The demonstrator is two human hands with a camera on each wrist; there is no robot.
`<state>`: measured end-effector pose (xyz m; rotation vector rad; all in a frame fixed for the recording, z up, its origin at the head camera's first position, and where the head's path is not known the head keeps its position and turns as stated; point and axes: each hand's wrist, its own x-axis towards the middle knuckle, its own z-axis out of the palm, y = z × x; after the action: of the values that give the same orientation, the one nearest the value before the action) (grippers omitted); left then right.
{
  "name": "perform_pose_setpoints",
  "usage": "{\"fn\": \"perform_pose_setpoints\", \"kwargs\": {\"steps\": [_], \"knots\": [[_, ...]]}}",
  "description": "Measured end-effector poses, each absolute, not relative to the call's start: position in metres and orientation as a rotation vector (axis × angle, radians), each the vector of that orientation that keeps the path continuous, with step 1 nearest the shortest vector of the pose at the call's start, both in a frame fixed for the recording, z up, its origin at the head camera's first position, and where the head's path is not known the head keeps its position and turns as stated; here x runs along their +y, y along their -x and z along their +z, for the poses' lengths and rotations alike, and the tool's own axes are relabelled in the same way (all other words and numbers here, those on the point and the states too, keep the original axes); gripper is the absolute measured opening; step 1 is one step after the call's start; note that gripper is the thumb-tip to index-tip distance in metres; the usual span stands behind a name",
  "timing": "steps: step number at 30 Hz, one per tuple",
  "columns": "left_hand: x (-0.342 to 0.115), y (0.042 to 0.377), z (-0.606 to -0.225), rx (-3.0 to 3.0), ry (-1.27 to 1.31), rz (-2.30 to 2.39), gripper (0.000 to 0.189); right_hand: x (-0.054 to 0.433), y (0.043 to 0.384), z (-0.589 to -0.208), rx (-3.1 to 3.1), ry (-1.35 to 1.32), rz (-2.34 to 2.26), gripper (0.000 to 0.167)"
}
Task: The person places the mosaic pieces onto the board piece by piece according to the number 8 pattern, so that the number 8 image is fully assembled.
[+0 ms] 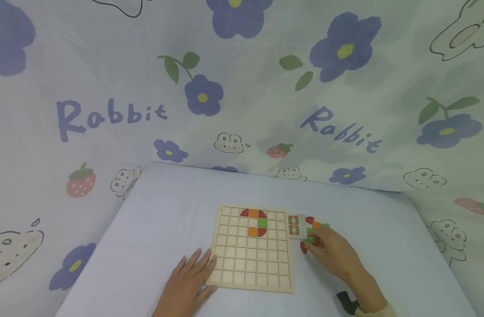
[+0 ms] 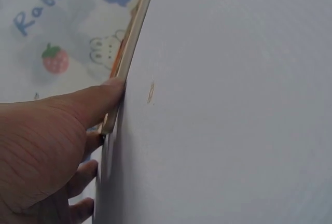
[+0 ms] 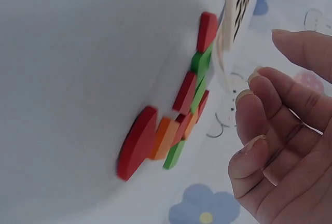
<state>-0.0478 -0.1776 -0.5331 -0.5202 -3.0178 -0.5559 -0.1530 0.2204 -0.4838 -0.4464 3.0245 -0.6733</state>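
A wooden grid board (image 1: 249,265) lies flat, with several red, orange and green tiles (image 1: 262,223) set in its far rows. My left hand (image 1: 188,279) rests at the board's near left corner, fingers spread along the left side. Its thumb (image 2: 101,97) touches the near edge in the left wrist view. Right of the board, my right hand (image 1: 334,251) hovers over a loose group of tiles, partly hiding them. In the right wrist view its fingers bend loosely, apart from the thumb, with nothing between. Near them lie a rounded red tile (image 3: 137,143) and an orange tile (image 3: 163,138).
A small pattern card (image 1: 301,226) lies against the board's right side, showing a coloured design on a grid. A black object (image 1: 346,303) is beside my right wrist. Behind the white table (image 1: 166,198) hangs a printed cloth (image 1: 245,119) with flowers and rabbits.
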Motion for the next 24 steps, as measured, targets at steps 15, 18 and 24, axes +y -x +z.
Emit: {"fn": "perform_pose_setpoints", "kwargs": {"steps": [15,18,24], "knots": [[-0.179,0.046,-0.538,-2.996,0.506,-0.612,0.06,0.244,0.147,-0.491,2.988,0.266,-0.644,0.028],[-0.179,0.046,-0.538,-2.99,0.504,-0.616,0.06,0.246,0.147,-0.493,3.002,0.27,-0.64,0.025],[-0.178,0.046,-0.537,-3.0,0.506,-0.649,0.06,0.249,0.147,-0.497,2.989,0.227,-0.611,0.021]]}}
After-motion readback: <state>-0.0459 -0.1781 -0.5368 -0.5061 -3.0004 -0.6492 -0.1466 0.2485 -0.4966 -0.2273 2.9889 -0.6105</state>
